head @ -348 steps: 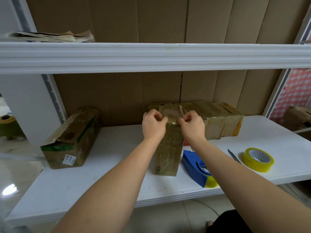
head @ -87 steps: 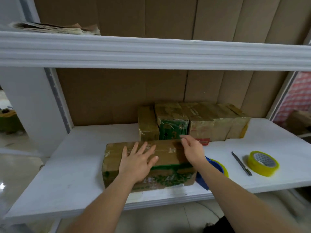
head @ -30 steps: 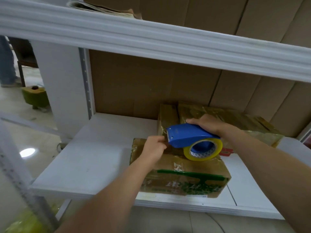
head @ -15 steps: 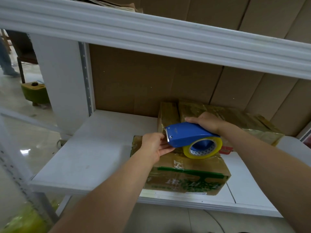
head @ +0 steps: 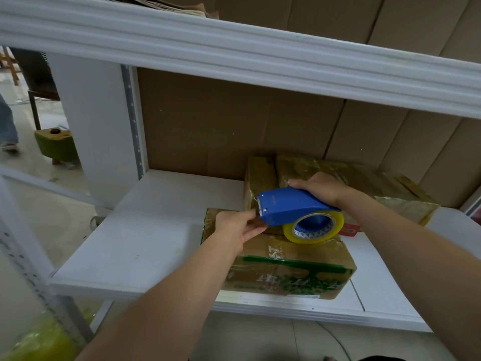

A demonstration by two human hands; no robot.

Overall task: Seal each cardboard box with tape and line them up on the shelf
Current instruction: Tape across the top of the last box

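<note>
Right hand [head: 321, 187] grips blue tape dispenser [head: 289, 207] over cardboard box [head: 291, 267]; left hand [head: 240, 226] pinches at its toothed end.

Dispenser: smooth blue plastic shell, serrated cutter at left tip, glossy yellowish tape roll [head: 313, 226] on a blue hub, roll resting on box top. Right fingers curled over the shell's back. Left fingers closed just under the cutter, probably on the tape end, too small to tell. Box: rectangular, brown, green print, shiny tape wrinkles, near front edge of white shelf [head: 145, 246]. Taped boxes [head: 364, 178] in a row behind, against corrugated back wall.
</note>
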